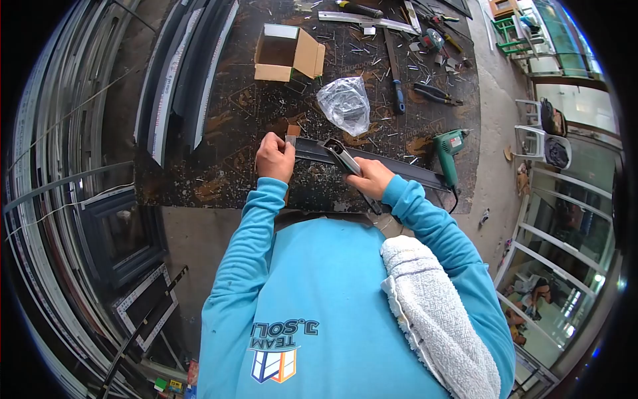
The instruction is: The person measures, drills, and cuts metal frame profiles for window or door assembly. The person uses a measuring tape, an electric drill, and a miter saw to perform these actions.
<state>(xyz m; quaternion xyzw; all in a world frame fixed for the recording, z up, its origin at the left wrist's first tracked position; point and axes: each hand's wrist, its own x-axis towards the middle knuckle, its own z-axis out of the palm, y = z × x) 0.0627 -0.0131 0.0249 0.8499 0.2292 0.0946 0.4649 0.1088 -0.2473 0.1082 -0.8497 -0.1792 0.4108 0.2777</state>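
Note:
Near the bench's front edge, a dark grey metal profile [415, 173] lies crosswise in front of me. My left hand [274, 158] is closed at its left end, thumb and fingers pinching a small brown-and-grey piece [292, 133]. Part of that piece is hidden by the fingers. My right hand [373, 177] wraps round a silver metal hand tool [343, 158], whose rounded head overlaps the profile in this view. What kind of tool it is, I cannot tell. Beyond the hands sits a crumpled clear plastic bag [344, 105].
A green power drill [451, 149] rests by the profile's right end. Farther back are an opened cardboard box [274, 72], a blue-handled file [399, 98], pliers [436, 94] and scattered screws. Long dark profiles [174, 86] lie at the bench's left; white chairs [531, 136] stand at right.

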